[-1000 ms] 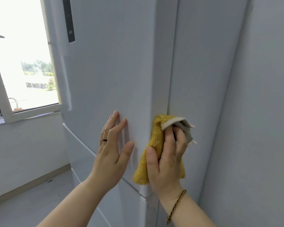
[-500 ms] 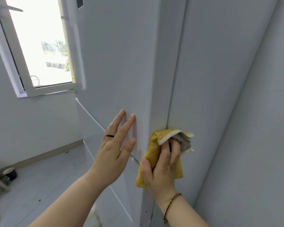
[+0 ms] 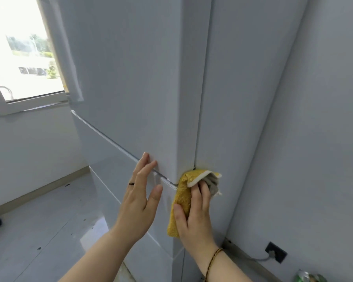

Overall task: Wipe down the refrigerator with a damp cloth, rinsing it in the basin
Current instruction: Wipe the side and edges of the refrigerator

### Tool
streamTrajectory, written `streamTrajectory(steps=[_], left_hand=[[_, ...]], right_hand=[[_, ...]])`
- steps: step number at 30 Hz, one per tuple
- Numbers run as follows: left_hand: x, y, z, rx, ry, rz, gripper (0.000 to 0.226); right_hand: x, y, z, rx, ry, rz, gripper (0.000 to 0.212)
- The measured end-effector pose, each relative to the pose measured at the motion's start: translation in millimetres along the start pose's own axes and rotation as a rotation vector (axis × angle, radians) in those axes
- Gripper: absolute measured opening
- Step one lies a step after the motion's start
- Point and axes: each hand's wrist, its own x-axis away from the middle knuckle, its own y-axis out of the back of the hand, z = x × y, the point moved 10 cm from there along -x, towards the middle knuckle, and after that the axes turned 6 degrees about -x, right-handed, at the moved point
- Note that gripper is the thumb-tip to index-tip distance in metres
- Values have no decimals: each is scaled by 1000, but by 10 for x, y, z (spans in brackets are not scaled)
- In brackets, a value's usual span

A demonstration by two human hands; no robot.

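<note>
**Q:** Report the condition of both hands.

**A:** My right hand (image 3: 194, 212) grips the folded yellow terry cloth with the grey reverse (image 3: 181, 202). My fingers are curled into its bunched top and my thumb is spread on the lower flap. My left hand (image 3: 140, 202) is flat with straight fingers. Its fingertips rest on the front of the tall white refrigerator (image 3: 130, 78), at the seam between the upper door and the drawer below.

**Q:** Where is the cloth?

**A:** It is pressed on the refrigerator's front corner and wrapped from the front onto the side panel, level with that seam.

**Q:** Progress?

**A:** My judgement is mid-task. Wiping is under way on the corner. No wet streaks show, so I cannot tell which panels are finished. The lower drawers and the broad side panel probably remain. The basin is not in view, so the rinse step cannot be verified.

**Q:** What lies beyond the refrigerator?

**A:** On its door side there is a glossy grey tiled floor (image 3: 49, 220), then a white-framed window (image 3: 25, 58). Past its side panel, a black wall socket with a cable (image 3: 276, 255) sits low on the wall.
</note>
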Motion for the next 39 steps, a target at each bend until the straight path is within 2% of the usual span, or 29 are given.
streamTrajectory(steps=[3,7,10,12,17,18,22,25,28,31,35,37,39], left_hand=[[82,-40,124,-30,-2,61,49],[144,-146,289,-141,-17,157,72],[137,-173,335,-186,-81,168,68],[133,-173,356,-212,-140,147,56],[138,-224,415,-223,-191,83,54],[133,-226,407,-228,-201,73,54],[132,-186,376,-292,-270,-8,55],[199,-177,372,-291,-335,-101,54],[350,-242,469,-197,-305,-178,50],[612,-453,637,-158,-353,-203,47],[759,-609,908,-138,-379,-272,48],[814,-688,1023,-124,-394,-294,47],[833,-730,1111,-95,-397,-316,48]], right_hand=[[-83,61,195,-111,7,-75,50],[-184,86,373,-124,78,-162,53],[45,-135,116,-104,-11,-129,51],[305,-296,-177,-91,-112,-113,54],[532,-409,-507,-52,-177,-87,59],[475,-374,-452,-33,-145,-76,60],[140,-103,-37,56,238,-157,56],[15,-33,50,60,404,-170,53],[113,-76,-162,18,445,-170,51],[397,-203,-475,33,483,-169,46],[613,-209,-629,251,607,-266,36],[661,-192,-748,349,620,-356,38],[735,-278,-951,349,604,-366,40]])
